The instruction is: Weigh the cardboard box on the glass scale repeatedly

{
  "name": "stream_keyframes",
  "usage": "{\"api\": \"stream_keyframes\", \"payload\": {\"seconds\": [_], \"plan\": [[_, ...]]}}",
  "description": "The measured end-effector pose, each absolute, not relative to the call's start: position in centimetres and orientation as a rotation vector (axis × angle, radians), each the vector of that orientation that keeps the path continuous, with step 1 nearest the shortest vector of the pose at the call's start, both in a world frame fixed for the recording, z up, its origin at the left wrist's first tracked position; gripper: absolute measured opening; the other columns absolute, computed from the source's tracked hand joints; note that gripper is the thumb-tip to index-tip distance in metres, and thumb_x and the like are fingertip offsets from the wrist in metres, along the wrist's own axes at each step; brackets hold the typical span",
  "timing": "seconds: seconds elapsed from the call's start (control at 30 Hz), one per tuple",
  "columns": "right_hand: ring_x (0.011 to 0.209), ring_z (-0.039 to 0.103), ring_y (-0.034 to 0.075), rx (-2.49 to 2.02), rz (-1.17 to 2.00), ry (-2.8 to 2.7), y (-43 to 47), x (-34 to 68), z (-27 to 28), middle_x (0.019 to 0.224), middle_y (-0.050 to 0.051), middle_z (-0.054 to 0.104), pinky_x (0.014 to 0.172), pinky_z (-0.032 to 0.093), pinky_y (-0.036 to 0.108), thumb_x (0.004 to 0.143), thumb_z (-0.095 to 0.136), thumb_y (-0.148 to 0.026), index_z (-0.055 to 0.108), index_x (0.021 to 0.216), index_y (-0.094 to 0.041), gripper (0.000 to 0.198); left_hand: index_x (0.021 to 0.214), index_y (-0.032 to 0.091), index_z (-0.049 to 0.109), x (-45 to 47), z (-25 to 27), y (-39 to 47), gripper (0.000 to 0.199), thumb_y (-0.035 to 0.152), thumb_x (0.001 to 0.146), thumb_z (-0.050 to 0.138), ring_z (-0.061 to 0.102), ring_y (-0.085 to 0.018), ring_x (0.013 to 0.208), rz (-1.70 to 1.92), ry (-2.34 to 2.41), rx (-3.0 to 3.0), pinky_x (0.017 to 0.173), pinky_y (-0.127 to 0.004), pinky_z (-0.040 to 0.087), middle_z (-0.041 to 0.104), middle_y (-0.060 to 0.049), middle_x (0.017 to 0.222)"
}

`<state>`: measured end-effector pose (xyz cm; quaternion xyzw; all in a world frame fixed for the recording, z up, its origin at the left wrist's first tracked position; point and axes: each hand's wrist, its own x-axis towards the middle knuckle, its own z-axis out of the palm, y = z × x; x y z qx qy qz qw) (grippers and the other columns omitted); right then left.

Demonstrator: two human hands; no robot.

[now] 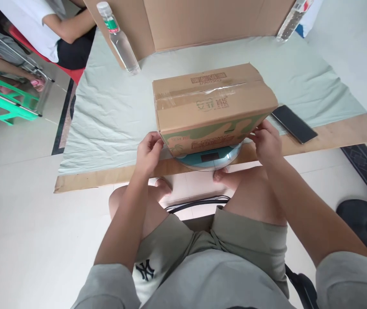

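A taped cardboard box [215, 101] with green print and the word "COCONUT" rests on, or just over, a round glass scale [199, 160] at the table's front edge. My left hand [149, 151] is closed at the box's lower left corner, with the thumb in front and the fingertips partly hidden by the box. At the lower right corner my right hand [268, 141] grips the box, fingers curled against its side and underside. The scale's dark display [209, 157] shows below the box's front face; no digits can be read.
A black phone [294, 124] lies right of the box. One clear bottle [120, 40] stands at the back left, another bottle [294, 19] at the back right. A cardboard panel [202, 21] borders the cloth-covered table [106, 124]. Another person's arm [69, 26] is beyond it, left.
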<state>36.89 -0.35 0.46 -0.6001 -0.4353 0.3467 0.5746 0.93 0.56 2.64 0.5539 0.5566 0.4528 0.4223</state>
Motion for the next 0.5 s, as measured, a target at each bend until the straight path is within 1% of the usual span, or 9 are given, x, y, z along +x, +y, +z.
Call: {"api": "stream_keyframes", "payload": {"seconds": [0.03, 0.1, 0.17, 0.2, 0.23, 0.3, 0.37, 0.5], "plan": [[0.093, 0.068, 0.017, -1.337, 0.883, -1.071, -0.5, 36.9, 0.8, 0.1, 0.002, 0.07, 0.08, 0.06, 0.035, 0.078, 0.059, -0.041, 0.065, 0.099, -0.025, 0.027, 0.094, 0.02, 0.067, 1.0, 3.5, 0.2, 0.024, 0.039, 0.078, 0.068, 0.069, -0.023, 0.094, 1.082, 1.329, 1.398, 0.09, -0.036, 0.059, 0.071, -0.004, 0.088], [0.1, 0.068, 0.019, -1.274, 0.976, -1.172, -1.0, 36.7, 1.6, 0.1, 0.001, 0.07, 0.088, 0.061, 0.04, 0.073, 0.064, -0.033, 0.064, 0.099, -0.026, 0.028, 0.103, 0.02, 0.07, 1.1, 5.2, -0.7, 0.031, 0.035, 0.076, 0.069, 0.072, -0.031, 0.112, 0.928, 1.196, 1.434, 0.103, -0.043, 0.06, 0.077, -0.007, 0.104], [0.102, 0.069, 0.022, -1.309, 0.993, -1.232, -1.4, 36.3, 2.2, 0.097, 0.001, 0.072, 0.089, 0.062, 0.042, 0.066, 0.065, -0.023, 0.064, 0.099, -0.025, 0.033, 0.118, 0.019, 0.069, 1.3, 6.5, -1.4, 0.045, 0.033, 0.075, 0.07, 0.069, -0.037, 0.13, 0.789, 1.123, 1.468, 0.114, -0.049, 0.058, 0.077, -0.01, 0.124], [0.103, 0.07, 0.023, -1.324, 0.994, -1.247, -1.5, 36.2, 2.5, 0.097, 0.001, 0.073, 0.088, 0.062, 0.042, 0.063, 0.064, -0.02, 0.064, 0.099, -0.025, 0.036, 0.125, 0.018, 0.067, 1.4, 6.9, -1.5, 0.052, 0.033, 0.075, 0.07, 0.067, -0.04, 0.136, 0.75, 1.122, 1.478, 0.116, -0.051, 0.056, 0.076, -0.012, 0.132], [0.104, 0.071, 0.024, -1.328, 0.996, -1.255, -1.3, 36.0, 2.7, 0.097, 0.001, 0.074, 0.087, 0.062, 0.042, 0.061, 0.063, -0.017, 0.064, 0.1, -0.025, 0.039, 0.129, 0.017, 0.065, 1.5, 7.1, -1.4, 0.057, 0.034, 0.075, 0.07, 0.066, -0.042, 0.138, 0.735, 1.136, 1.48, 0.117, -0.054, 0.055, 0.074, -0.014, 0.136], [0.102, 0.072, 0.024, -1.313, 0.999, -1.264, -0.2, 35.8, 3.0, 0.096, 0.001, 0.074, 0.084, 0.061, 0.041, 0.058, 0.06, -0.016, 0.064, 0.098, -0.025, 0.041, 0.127, 0.015, 0.063, 1.7, 7.2, -0.1, 0.057, 0.036, 0.074, 0.071, 0.068, -0.043, 0.136, 0.76, 1.165, 1.477, 0.115, -0.056, 0.056, 0.075, -0.016, 0.135], [0.1, 0.071, 0.022, -1.272, 0.981, -1.269, 2.0, 35.6, 3.2, 0.094, 0.0, 0.073, 0.085, 0.061, 0.04, 0.056, 0.058, -0.014, 0.063, 0.096, -0.025, 0.041, 0.123, 0.015, 0.063, 2.0, 7.2, 2.4, 0.057, 0.037, 0.071, 0.072, 0.07, -0.043, 0.132, 0.821, 1.162, 1.496, 0.113, -0.055, 0.058, 0.078, -0.016, 0.13], [0.1, 0.069, 0.021, -1.187, 0.923, -1.282, 9.0, 34.9, 3.4, 0.094, 0.0, 0.07, 0.087, 0.063, 0.041, 0.056, 0.056, -0.009, 0.057, 0.094, -0.024, 0.041, 0.121, 0.017, 0.067, 2.6, 7.3, 9.5, 0.055, 0.037, 0.07, 0.073, 0.07, -0.041, 0.132, 0.921, 1.077, 1.574, 0.113, -0.052, 0.061, 0.079, -0.012, 0.129]]}}
